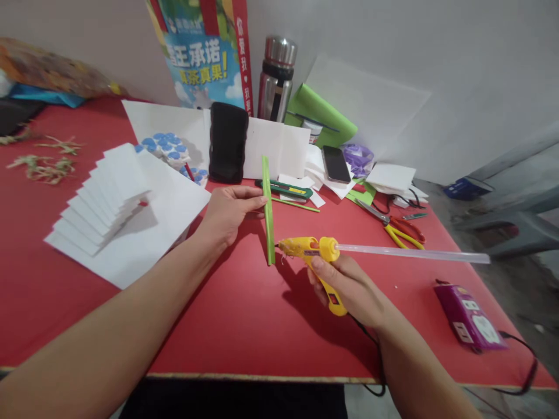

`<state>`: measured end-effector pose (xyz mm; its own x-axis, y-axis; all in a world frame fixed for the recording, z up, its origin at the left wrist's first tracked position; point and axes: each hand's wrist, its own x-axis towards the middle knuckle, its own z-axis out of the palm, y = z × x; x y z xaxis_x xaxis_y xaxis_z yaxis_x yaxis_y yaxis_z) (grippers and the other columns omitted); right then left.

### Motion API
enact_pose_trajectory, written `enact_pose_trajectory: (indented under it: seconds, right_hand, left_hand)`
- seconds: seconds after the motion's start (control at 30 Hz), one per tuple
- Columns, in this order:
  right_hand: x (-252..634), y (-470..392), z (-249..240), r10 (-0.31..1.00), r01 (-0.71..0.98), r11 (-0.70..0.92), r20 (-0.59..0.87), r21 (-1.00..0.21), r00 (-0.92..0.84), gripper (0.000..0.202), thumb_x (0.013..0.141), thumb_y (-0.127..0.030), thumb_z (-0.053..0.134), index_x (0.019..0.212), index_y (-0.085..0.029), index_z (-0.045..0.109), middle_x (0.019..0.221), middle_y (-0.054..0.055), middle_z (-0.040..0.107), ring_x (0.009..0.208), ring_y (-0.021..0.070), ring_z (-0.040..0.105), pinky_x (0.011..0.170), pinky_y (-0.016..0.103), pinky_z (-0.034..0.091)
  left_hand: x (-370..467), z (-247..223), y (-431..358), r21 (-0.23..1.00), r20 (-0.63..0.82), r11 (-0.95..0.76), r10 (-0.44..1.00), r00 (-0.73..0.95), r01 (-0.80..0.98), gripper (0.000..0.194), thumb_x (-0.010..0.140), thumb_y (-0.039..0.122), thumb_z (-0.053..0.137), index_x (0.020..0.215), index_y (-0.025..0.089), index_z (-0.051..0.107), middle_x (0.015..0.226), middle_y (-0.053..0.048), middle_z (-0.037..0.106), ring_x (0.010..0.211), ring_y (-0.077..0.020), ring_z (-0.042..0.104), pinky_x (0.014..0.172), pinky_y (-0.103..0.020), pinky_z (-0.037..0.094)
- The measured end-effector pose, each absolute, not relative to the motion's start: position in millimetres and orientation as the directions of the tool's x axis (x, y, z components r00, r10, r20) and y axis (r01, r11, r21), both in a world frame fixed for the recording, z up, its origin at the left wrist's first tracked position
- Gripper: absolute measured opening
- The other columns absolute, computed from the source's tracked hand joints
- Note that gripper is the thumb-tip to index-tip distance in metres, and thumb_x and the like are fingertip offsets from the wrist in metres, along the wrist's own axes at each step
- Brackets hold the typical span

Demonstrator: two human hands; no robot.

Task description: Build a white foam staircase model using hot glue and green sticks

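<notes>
My left hand point(236, 212) pinches a narrow green strip point(268, 224) near its middle, holding it lengthwise above the table. In my right hand point(349, 285) is a yellow hot glue gun point(329, 282), gripped by its handle. Its nozzle meets or nearly meets the lower part of the strip; I cannot tell if they touch. A long translucent glue stick point(410, 252) sticks out of the gun's back. Just beyond my left fingers lie a green utility knife point(290, 191) and a thin green stick point(297, 205).
White folded paper steps point(94, 203) stand on a white sheet at left. Scissors point(393, 226) with red and yellow handles, a phone point(336, 164) and a purple power box point(469, 317) lie at right. A black case point(227, 142) and a steel flask point(276, 78) stand behind.
</notes>
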<state>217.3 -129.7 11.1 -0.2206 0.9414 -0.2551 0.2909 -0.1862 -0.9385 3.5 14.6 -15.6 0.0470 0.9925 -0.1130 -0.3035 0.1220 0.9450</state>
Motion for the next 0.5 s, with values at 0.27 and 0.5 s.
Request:
enact_pose_trajectory:
  seconds: [0.27, 0.5]
  right_hand:
    - [213, -127, 14, 0.961, 0.195, -0.133, -0.174, -0.972, -0.214, 0.056, 0.1, -0.071, 0.051, 0.078, -0.02, 0.061, 0.059, -0.001, 0.054, 0.053, 0.0144, 0.049, 0.053, 0.03, 0.036]
    - [212, -120, 3, 0.96, 0.221, -0.17, -0.213, -0.96, -0.184, 0.058, 0.098, -0.073, 0.053, 0.077, -0.02, 0.063, 0.062, 0.001, 0.055, 0.055, 0.0153, 0.051, 0.054, 0.031, 0.037]
  left_hand:
    - [7, -14, 11, 0.953, -0.147, 0.158, 0.987, 0.063, -0.257, 0.027, 0.053, 0.022, 0.097, 0.072, 0.013, 0.079, 0.066, -0.005, 0.075, 0.056, -0.0137, 0.066, 0.061, -0.029, 0.059]
    - [11, -8, 7, 0.95, -0.196, 0.204, 0.979, 0.058, -0.237, 0.026, 0.054, 0.017, 0.097, 0.071, 0.011, 0.079, 0.064, -0.004, 0.074, 0.057, -0.0148, 0.068, 0.061, -0.029, 0.06]
